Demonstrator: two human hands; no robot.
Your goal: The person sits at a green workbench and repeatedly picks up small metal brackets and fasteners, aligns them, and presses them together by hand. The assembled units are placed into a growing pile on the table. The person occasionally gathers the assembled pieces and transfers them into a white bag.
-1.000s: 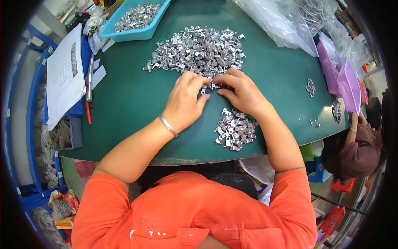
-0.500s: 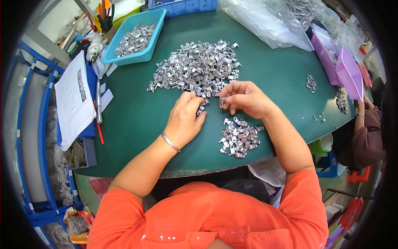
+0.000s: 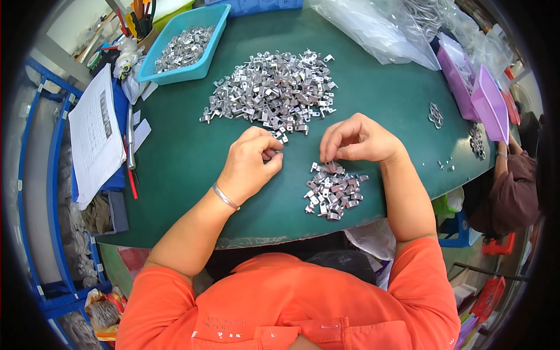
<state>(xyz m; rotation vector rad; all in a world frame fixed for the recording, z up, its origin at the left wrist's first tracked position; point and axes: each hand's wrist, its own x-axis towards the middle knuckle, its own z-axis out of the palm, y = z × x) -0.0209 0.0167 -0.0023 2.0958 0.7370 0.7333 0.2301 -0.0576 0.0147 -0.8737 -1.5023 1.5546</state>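
Observation:
A large heap of small silvery metal brackets [image 3: 271,87], bent pieces with holes, covers the middle of the table. Closer to me lies a smaller pile of the same brackets [image 3: 335,193]. My right hand [image 3: 364,140] is at the far edge of this smaller pile, thumb and fingers pinched around a metal bracket [image 3: 331,165] that shows at the fingertips. My left hand [image 3: 249,162], with a metal bangle at its wrist, rests just below the large heap. Its fingers are curled in, and whatever they hold is hidden.
A turquoise basket [image 3: 208,65] of brackets stands at the far left, near papers [image 3: 99,137] and pens. Clear plastic bags [image 3: 373,35], purple baskets [image 3: 490,104] and metal rings [image 3: 436,115] are on the right. Another person's sleeve [image 3: 513,186] shows at far right.
My right hand has moved from the large heap's edge toward me, down to the smaller pile, carrying a bracket. The left hand has drawn back slightly, its fingers curling further in.

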